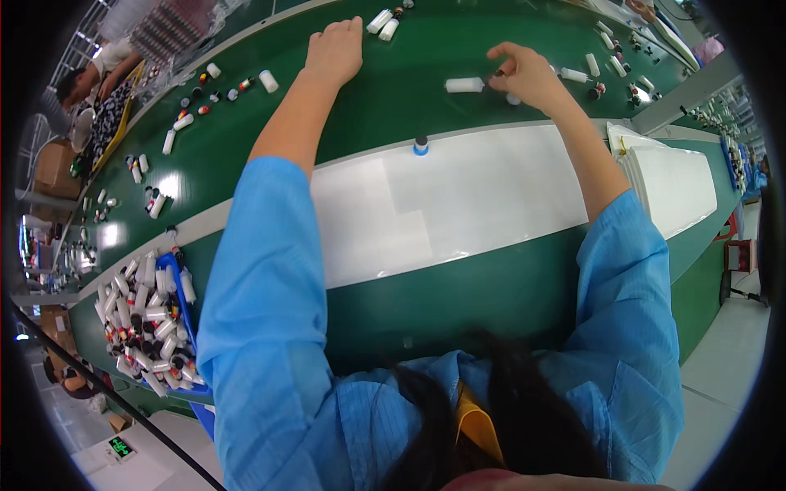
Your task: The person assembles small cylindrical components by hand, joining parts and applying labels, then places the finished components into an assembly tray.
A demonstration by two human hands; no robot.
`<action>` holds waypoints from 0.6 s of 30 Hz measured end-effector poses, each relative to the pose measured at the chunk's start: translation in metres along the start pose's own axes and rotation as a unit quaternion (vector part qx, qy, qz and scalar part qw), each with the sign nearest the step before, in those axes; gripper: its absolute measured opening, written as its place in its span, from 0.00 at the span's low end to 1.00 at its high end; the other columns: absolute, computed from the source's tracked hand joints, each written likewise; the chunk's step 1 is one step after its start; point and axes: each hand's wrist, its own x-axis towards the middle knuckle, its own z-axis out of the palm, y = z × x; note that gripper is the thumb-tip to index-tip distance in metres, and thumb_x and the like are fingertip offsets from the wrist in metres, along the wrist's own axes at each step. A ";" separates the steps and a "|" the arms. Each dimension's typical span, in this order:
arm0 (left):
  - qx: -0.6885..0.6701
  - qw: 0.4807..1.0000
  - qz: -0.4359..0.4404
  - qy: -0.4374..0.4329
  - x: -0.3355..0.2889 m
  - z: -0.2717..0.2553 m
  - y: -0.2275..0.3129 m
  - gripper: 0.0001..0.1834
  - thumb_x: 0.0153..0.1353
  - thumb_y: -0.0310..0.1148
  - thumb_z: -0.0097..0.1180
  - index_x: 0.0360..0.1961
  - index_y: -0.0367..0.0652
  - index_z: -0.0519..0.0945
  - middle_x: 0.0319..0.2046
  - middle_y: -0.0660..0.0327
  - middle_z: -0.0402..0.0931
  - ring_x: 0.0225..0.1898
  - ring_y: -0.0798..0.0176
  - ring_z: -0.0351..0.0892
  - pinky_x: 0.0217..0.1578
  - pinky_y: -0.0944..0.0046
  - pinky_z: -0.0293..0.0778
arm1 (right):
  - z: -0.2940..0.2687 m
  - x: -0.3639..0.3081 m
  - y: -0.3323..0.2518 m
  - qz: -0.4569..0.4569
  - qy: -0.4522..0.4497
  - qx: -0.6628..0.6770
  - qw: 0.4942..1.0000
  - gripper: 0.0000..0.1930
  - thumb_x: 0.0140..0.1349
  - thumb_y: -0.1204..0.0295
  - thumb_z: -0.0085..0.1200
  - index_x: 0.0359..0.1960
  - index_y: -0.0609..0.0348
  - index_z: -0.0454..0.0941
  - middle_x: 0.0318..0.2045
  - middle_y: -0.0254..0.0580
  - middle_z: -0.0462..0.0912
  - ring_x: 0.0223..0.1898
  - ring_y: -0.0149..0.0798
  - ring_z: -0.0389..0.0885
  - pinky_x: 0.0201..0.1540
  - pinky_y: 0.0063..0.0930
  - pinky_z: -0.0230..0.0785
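Note:
My left hand [336, 51] is over the far part of the green belt [417, 102], its fingers curled together and their tips hidden. What it holds, if anything, does not show. To its right lie small white bottles [388, 30] with dark caps beside them. My right hand [528, 78] is farther right, thumb and forefinger apart. A white bottle [464, 84] lies on its side just left of the thumb, and a small dark, blurred part sits between the two. Another pale piece shows under the palm.
A white sheet [483, 188] covers the bench ahead, with a black-and-blue small part [421, 146] standing at its far edge. At left, a blue tray [187, 303] is heaped with bottles. White sheets are stacked [671, 184] at right. A co-worker [110, 65] is at far left.

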 end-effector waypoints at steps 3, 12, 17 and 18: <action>0.045 0.998 -0.029 0.038 0.005 0.047 0.003 0.14 0.54 0.29 0.44 0.42 0.41 0.75 0.39 0.55 0.75 0.41 0.54 0.75 0.45 0.51 0.65 | 0.011 -0.009 0.012 -0.110 0.136 -0.195 0.965 0.21 0.42 0.72 0.57 0.43 0.54 0.73 0.40 0.45 0.73 0.46 0.47 0.69 0.46 0.37 0.65; -0.021 0.950 -0.124 -0.284 0.011 -0.027 0.004 0.14 0.51 0.35 0.54 0.37 0.39 0.77 0.36 0.49 0.76 0.37 0.54 0.77 0.38 0.62 0.71 | 0.086 -0.146 -0.080 -0.393 -0.063 -0.122 0.909 0.07 0.40 0.78 0.50 0.23 0.68 0.75 0.26 0.49 0.72 0.35 0.46 0.70 0.36 0.34 0.69; -0.214 0.920 -0.179 -0.277 -0.032 -0.069 0.000 0.15 0.53 0.35 0.55 0.40 0.38 0.76 0.33 0.53 0.77 0.36 0.64 0.77 0.36 0.69 0.72 | 0.076 -0.127 -0.094 -0.334 -0.198 -0.185 0.903 0.06 0.41 0.78 0.52 0.24 0.67 0.72 0.29 0.46 0.71 0.38 0.43 0.70 0.35 0.31 0.69; -0.358 0.853 -0.238 -0.297 -0.041 -0.076 0.003 0.15 0.55 0.34 0.53 0.41 0.37 0.75 0.35 0.55 0.76 0.37 0.66 0.76 0.38 0.70 0.71 | 0.075 -0.118 -0.095 -0.299 -0.240 -0.176 0.907 0.06 0.42 0.78 0.52 0.24 0.66 0.73 0.30 0.46 0.72 0.38 0.42 0.71 0.35 0.32 0.69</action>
